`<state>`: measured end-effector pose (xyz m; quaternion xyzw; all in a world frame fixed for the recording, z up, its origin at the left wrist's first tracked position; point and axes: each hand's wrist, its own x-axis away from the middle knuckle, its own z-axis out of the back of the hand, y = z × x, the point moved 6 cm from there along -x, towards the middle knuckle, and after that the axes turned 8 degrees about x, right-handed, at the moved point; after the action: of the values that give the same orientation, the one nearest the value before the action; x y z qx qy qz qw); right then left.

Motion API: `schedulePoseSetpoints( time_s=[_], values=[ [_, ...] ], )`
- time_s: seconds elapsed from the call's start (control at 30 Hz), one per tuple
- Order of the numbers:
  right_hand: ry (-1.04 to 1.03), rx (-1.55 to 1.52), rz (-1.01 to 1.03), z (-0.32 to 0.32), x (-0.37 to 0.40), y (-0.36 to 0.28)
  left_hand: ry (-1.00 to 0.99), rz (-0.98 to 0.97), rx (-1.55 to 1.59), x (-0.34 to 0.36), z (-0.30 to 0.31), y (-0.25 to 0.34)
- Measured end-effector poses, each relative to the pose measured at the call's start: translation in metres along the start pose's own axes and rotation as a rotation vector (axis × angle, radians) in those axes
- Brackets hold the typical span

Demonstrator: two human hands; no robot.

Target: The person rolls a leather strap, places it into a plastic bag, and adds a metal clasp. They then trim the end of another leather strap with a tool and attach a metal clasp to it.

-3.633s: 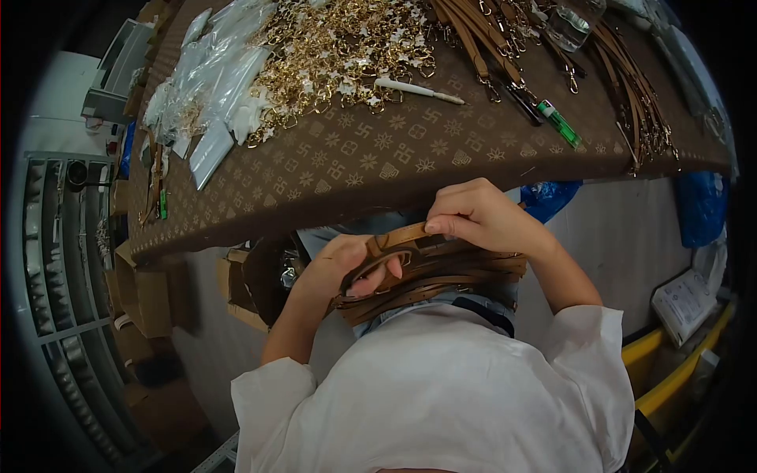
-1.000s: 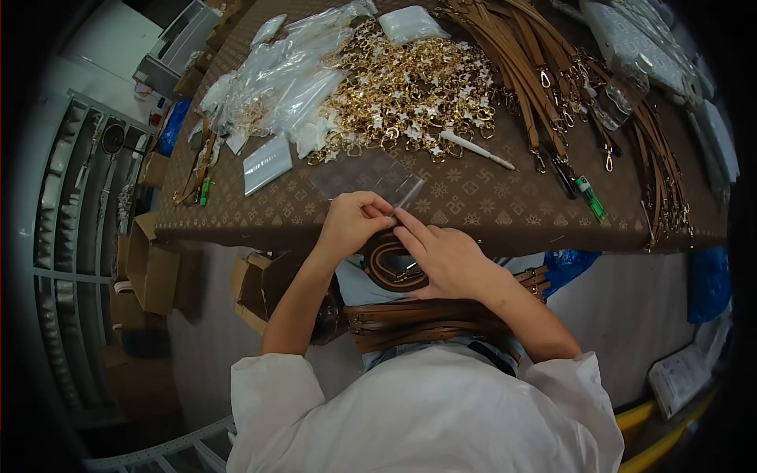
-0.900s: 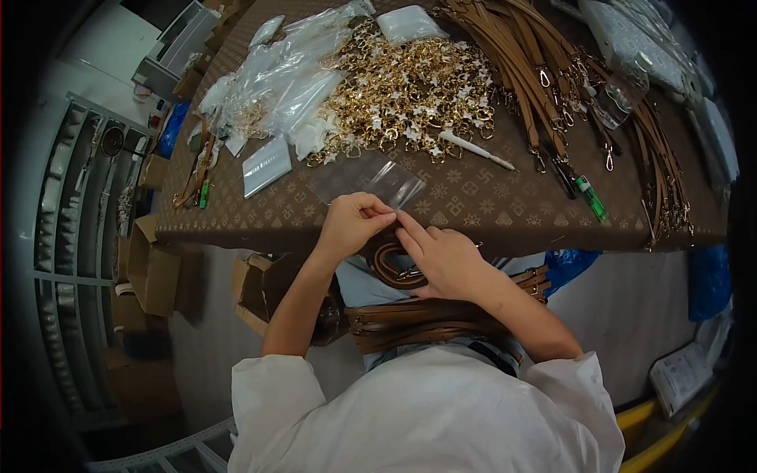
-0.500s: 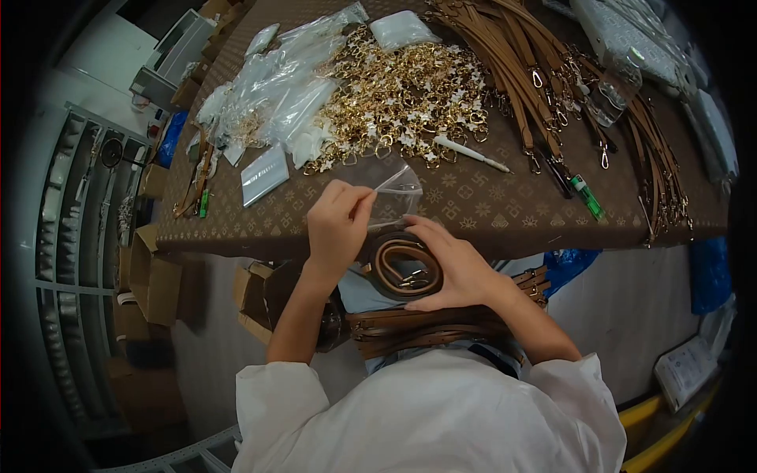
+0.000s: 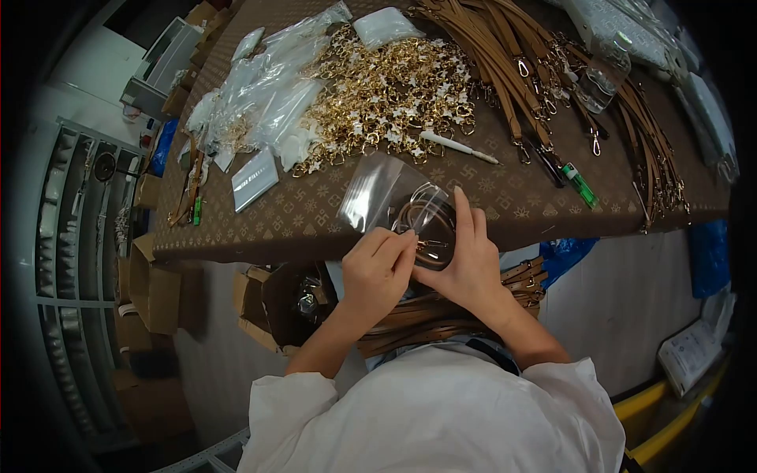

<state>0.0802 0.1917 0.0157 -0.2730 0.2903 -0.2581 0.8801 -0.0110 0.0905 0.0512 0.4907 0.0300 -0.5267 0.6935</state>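
My left hand point(image 5: 377, 266) pinches the edge of a clear plastic bag point(image 5: 369, 193) with thumb and forefinger. The bag lies over a coiled brown leather strap point(image 5: 432, 225) with metal clasps. My right hand point(image 5: 471, 264) curls round the right side of the coil, thumb below and fingers above. Both hands are at the table's front edge, over my lap. More brown straps point(image 5: 426, 315) lie across my lap, partly hidden under my forearms.
A patterned brown cloth covers the table point(image 5: 300, 221). On it are a heap of gold clasps point(image 5: 386, 94), plastic bags point(image 5: 268, 87), a white pen point(image 5: 457, 147), a green lighter point(image 5: 581, 186) and bundles of straps point(image 5: 505, 63). Beside my left arm stands a cardboard box point(image 5: 260, 307).
The left hand has come down and toward the right with the bag, which now overlaps the coiled strap. The right hand and coil have moved up and slightly right.
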Motion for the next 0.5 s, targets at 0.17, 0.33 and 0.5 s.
schedulePoseSetpoints(
  time_s=[0.17, 0.33, 0.5],
  values=[
    [-0.021, 0.031, 0.166, -0.009, 0.006, -0.014, 0.0, -0.064, -0.107, 0.004, -0.001, 0.006],
    [-0.035, 0.019, 0.104, -0.006, -0.005, -0.007, -0.056, -0.197, -0.202, 0.016, -0.004, 0.023],
    [0.072, -0.032, 0.065, 0.009, -0.007, -0.009, 0.156, 0.563, 0.481, 0.046, 0.019, -0.049]
  ],
)
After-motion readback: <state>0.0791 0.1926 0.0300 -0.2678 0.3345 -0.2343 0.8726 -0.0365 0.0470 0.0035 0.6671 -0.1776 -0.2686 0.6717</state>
